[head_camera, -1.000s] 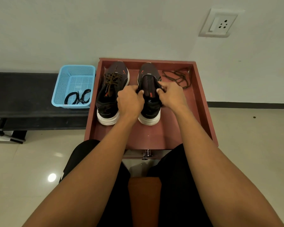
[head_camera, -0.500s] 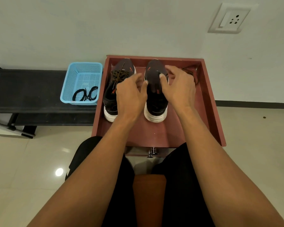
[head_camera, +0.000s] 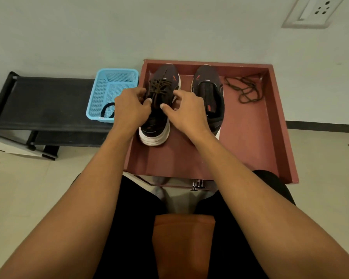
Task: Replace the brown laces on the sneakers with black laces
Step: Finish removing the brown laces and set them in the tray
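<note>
both hands sat over the left sneaker [head_camera: 159, 109], the one with the brown lace [head_camera: 159, 88] threaded through it. the left hand [head_camera: 130, 108] pressed against the shoe's left flank with its fingers curled in toward the lacing; the right hand [head_camera: 184, 113] came in from the other side, thumb tip just beside the tongue. whether either hand actually pinched the lace could not be told, since the fingers hid the contact. the right sneaker [head_camera: 209, 95] stood beside it in the red tray [head_camera: 256, 141], bare of lace, its tongue open. a loose brown lace [head_camera: 245, 90] lay tangled in the tray's far right corner, well apart from both shoes. the black laces [head_camera: 107, 111] rested in the blue basket [head_camera: 111, 87] on the black bench [head_camera: 48, 101], just left of the tray.
</note>
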Demonstrator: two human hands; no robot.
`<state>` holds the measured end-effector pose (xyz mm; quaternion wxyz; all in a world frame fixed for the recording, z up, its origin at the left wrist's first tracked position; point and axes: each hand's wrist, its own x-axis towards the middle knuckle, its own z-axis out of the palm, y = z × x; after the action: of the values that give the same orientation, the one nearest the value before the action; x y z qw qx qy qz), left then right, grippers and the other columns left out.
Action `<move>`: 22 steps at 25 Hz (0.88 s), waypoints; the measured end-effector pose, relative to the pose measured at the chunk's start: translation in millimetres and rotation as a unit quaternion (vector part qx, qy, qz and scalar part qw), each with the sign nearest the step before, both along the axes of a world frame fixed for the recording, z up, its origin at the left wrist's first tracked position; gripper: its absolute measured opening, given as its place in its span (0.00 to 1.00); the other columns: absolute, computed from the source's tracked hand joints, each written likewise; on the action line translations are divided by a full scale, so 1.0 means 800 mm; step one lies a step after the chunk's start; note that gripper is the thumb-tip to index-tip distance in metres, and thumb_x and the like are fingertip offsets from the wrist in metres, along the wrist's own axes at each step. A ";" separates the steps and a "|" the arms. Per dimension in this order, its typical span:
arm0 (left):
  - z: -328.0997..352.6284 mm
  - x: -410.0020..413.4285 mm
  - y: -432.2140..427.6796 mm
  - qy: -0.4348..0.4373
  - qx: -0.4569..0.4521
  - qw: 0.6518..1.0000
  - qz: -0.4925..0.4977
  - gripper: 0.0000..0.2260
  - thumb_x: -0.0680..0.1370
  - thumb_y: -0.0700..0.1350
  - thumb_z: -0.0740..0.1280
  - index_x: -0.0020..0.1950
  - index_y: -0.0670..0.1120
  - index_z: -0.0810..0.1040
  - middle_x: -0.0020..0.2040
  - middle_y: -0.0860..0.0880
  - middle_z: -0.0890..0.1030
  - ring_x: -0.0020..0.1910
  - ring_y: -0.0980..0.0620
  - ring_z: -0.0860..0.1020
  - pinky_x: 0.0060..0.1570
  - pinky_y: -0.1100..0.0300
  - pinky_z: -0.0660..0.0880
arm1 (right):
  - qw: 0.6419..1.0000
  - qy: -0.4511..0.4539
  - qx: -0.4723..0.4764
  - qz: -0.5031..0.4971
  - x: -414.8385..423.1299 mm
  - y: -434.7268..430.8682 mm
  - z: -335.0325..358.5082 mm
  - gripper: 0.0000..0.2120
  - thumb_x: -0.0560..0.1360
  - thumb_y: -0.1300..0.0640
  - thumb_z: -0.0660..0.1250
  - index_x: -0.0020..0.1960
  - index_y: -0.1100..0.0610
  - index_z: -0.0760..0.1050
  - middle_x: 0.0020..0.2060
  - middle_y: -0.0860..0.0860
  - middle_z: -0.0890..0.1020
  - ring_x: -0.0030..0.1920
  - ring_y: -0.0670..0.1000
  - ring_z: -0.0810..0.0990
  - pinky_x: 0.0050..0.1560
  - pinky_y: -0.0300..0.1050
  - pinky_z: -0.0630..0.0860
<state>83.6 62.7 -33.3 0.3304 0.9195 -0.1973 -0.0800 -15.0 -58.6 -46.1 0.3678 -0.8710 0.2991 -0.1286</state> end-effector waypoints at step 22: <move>-0.005 -0.099 0.046 0.046 0.072 0.991 -0.102 0.18 0.71 0.42 0.79 0.61 0.45 0.85 0.52 0.47 0.87 0.53 0.49 0.85 0.61 0.51 0.81 | 0.985 0.118 -0.066 0.108 -0.102 0.026 0.010 0.17 0.73 0.61 0.73 0.61 0.58 0.81 0.50 0.56 0.86 0.52 0.59 0.84 0.50 0.51 0.83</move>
<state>4.8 99.5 -37.0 0.2620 0.9112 -0.2690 -0.1693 -96.7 -37.8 -37.9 0.2832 -0.9297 0.2355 -0.0039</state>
